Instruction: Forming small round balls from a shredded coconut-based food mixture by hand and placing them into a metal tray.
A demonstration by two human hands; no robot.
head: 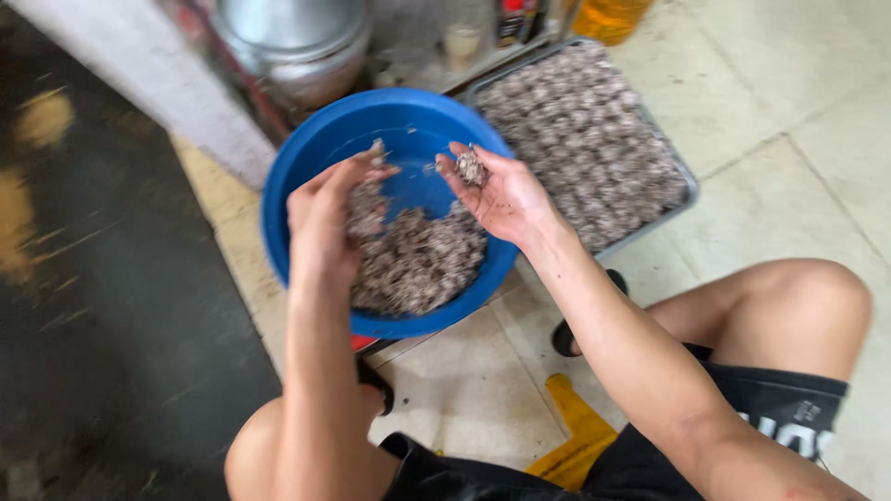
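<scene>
**Shaping minced mix over a blue bowl**

Hovering over the blue bowl [306, 176] at the frame's centre, both hands work a grey-brown minced mix [418, 260] heaped in the bowl's lower half. The left hand [325, 218] is turned back-up over the bowl's left side, its fingers [371, 172] curled loosely around a pinch of mix, some of it clinging near the tips. The right hand [506, 195] lies palm up over the bowl's right rim, fingers spread fairly wide, with a small lump [471, 167] resting near the fingertips; cupping it there appears to keep crumbs falling back into the bowl.

Just right of the bowl, in the upper middle of the frame, a metal tray [682, 176] sits on the tiled floor [789, 102], packed with rows of small balls [585, 139] of the same colour. Its closeness to the right hand likely keeps the reach short.

A metal pot [297, 46] stands at the top, behind the bowl. The person sits low, knees at lower left and right, with a yellow stool [580, 441] partly visible beneath. Motion blur softens details.
</scene>
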